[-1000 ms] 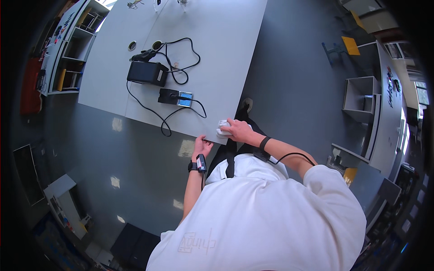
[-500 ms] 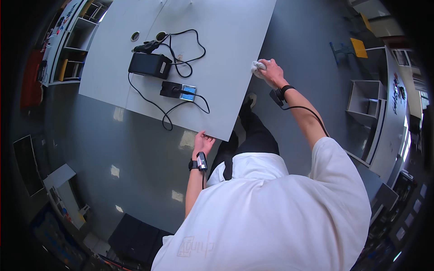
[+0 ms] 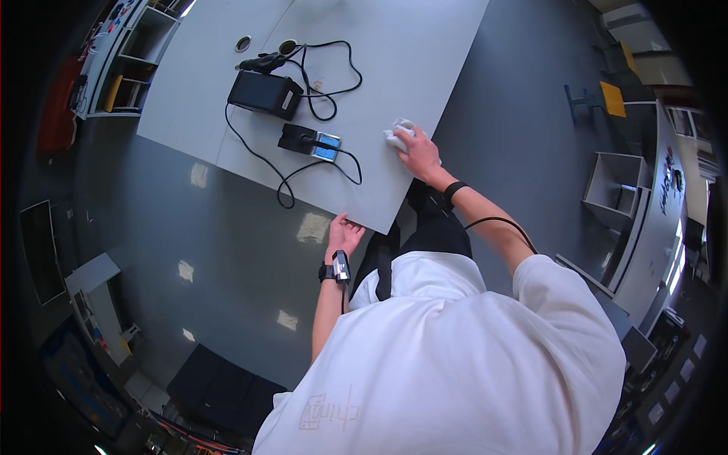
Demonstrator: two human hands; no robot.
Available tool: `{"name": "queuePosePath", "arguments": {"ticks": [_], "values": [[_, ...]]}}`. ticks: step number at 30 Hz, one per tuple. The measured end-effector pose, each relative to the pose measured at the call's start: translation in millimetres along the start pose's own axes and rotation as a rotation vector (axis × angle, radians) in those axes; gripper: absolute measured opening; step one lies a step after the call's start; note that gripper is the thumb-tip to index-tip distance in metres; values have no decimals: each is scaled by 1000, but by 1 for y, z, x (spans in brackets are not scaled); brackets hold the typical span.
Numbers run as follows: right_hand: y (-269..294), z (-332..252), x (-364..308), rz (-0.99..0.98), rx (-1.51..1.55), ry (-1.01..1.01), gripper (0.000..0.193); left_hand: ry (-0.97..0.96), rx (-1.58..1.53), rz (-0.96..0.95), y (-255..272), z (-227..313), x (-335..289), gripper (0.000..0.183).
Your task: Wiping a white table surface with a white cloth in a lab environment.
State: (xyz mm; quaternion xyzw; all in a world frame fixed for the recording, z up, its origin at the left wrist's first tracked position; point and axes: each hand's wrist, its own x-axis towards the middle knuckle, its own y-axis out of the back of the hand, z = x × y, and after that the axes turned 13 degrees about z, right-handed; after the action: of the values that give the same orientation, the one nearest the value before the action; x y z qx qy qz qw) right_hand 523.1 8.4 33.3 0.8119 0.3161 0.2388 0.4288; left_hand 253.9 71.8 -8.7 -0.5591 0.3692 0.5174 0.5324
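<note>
A crumpled white cloth (image 3: pixel 399 135) lies bunched under the fingers of my right hand (image 3: pixel 422 157), which presses it on the white tabletop (image 3: pixel 379 83) near the right edge. My left hand (image 3: pixel 345 236) is at the table's front edge, close to the corner. Its fingers are apart and touch the edge, with nothing visible in them. Left of the cloth sits a small black holder (image 3: pixel 296 139) with a blue pad (image 3: pixel 327 146) and a black cable across it. Behind it stands a black box (image 3: pixel 264 94) with a dark handle-like piece at its back.
Black cables (image 3: pixel 356 64) loop over the table, one hanging past its front edge. Two round holes, one a cable hole (image 3: pixel 243 44), open in the tabletop. White shelving (image 3: pixel 618 182) and a yellow-seated stool (image 3: pixel 611 98) stand to the right. A dark seat (image 3: pixel 220 387) is behind left.
My right hand has brought the white cloth from beyond the right edge leftward onto the tabletop. My left hand stays at the front edge. The view has shifted slightly.
</note>
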Motion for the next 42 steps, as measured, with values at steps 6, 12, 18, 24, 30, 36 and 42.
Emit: {"name": "queuePosePath", "arguments": {"ticks": [6,12,18,24,30,36,42], "values": [[-40,-60,-84,-183,212,370,36,15,-15,11,2,0,-2,42],[-58,-78,-113,-85,204,597,38,-66,-102,-54,5,-3,0,56],[-49,-48,-95,-157,185,708,38,-31,-62,39,-5,-6,-9,59],[-19,18,-31,70,10,654,42,-9,-62,74,-8,-7,-9,60],[2,74,69,113,-140,408,39,-31,-43,104,-13,-8,-11,57],[5,96,141,162,-311,104,40,-49,-42,129,-15,-10,-14,53],[-3,106,166,233,-285,-70,42,-81,-38,123,-16,-16,-13,50]]}}
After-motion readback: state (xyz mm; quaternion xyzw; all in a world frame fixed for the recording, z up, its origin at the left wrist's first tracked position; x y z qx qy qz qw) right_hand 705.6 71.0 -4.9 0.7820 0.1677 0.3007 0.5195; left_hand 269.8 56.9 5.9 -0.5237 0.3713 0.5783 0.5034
